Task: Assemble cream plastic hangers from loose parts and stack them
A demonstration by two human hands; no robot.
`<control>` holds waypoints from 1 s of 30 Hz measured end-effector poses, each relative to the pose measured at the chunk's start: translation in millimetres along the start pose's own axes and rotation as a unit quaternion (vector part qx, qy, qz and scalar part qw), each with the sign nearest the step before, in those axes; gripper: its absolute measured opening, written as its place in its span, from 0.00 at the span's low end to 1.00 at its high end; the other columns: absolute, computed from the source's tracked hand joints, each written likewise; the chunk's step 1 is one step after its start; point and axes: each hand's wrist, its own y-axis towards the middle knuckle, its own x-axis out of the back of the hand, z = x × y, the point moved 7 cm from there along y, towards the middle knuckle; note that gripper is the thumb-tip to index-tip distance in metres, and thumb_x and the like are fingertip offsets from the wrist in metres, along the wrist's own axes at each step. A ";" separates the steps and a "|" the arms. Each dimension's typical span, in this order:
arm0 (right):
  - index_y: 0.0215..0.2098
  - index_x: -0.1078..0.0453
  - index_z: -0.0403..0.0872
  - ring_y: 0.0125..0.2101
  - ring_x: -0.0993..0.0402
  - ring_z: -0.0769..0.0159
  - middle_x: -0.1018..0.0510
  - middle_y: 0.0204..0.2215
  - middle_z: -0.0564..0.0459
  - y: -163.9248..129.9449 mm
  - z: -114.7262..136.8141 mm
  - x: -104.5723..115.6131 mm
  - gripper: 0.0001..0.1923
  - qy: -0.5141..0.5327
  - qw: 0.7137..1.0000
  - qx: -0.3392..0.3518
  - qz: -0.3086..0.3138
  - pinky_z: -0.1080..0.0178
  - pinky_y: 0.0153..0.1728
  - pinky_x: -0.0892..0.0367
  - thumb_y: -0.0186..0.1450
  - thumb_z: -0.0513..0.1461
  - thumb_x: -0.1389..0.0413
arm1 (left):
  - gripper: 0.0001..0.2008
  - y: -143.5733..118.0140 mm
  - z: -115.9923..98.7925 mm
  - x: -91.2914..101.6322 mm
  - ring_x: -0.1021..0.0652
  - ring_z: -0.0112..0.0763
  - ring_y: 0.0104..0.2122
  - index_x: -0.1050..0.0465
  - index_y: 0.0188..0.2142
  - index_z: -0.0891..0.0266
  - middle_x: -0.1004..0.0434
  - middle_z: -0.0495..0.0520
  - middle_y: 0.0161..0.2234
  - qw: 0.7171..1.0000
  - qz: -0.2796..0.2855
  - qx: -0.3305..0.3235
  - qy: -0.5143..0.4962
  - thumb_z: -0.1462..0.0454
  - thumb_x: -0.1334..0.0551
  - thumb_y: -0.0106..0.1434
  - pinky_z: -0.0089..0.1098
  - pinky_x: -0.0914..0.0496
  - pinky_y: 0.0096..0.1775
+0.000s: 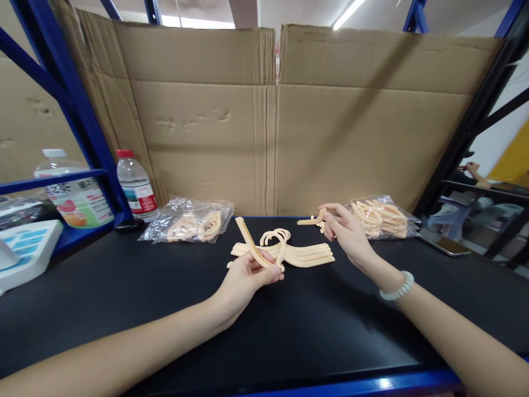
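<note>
My left hand (pixel 252 274) is closed around a long, curved cream plastic strip (pixel 248 237) with a groove along it. An arched cream piece (pixel 282 248) rises from the same fingertips; whether the two are joined I cannot tell. Behind that hand lie several flat, wavy cream strips (pixel 309 255) side by side, and curved cream pieces (pixel 270 236) stand by them. Farther right, my right hand (pixel 347 231) pinches a small cream plastic piece (pixel 323 213) at the back of the table. Small cream parts beside its fingers are partly hidden.
Clear plastic bags of cream parts lie at the back left (pixel 188 221) and back right (pixel 380 216). A phone (pixel 446 243) is near the right bag. A red-capped bottle (pixel 136 184) stands left. Cardboard (pixel 206 121) walls the back of the black table (pixel 289 342).
</note>
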 end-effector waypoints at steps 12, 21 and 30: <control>0.34 0.32 0.45 0.26 0.31 0.73 0.24 0.28 0.53 -46.9 -16.7 -61.7 0.13 0.303 0.914 -0.249 0.101 0.68 0.32 0.34 0.55 0.40 0.34 | 0.15 -0.5 -2.2 -2.3 0.23 0.28 0.32 0.33 0.31 0.64 0.24 0.48 0.29 1.000 0.019 -0.012 -0.001 0.67 0.28 0.48 0.34 0.29 0.44; 0.35 0.28 0.44 0.32 0.29 0.70 0.25 0.33 0.52 -54.5 -7.8 -73.8 0.13 0.233 0.933 -0.217 0.167 0.65 0.37 0.33 0.55 0.40 0.34 | 0.13 0.6 2.6 0.4 0.23 0.29 0.30 0.31 0.30 0.64 0.25 0.49 0.30 0.999 0.031 -0.020 0.027 0.66 0.28 0.48 0.33 0.27 0.40; 0.36 0.27 0.44 0.29 0.27 0.67 0.23 0.31 0.52 -54.0 -1.4 -81.4 0.12 0.121 0.957 -0.152 0.218 0.63 0.33 0.31 0.55 0.41 0.36 | 0.11 -1.1 -1.6 -5.2 0.23 0.30 0.29 0.30 0.27 0.64 0.26 0.48 0.26 0.997 0.052 -0.016 0.046 0.66 0.29 0.48 0.33 0.29 0.38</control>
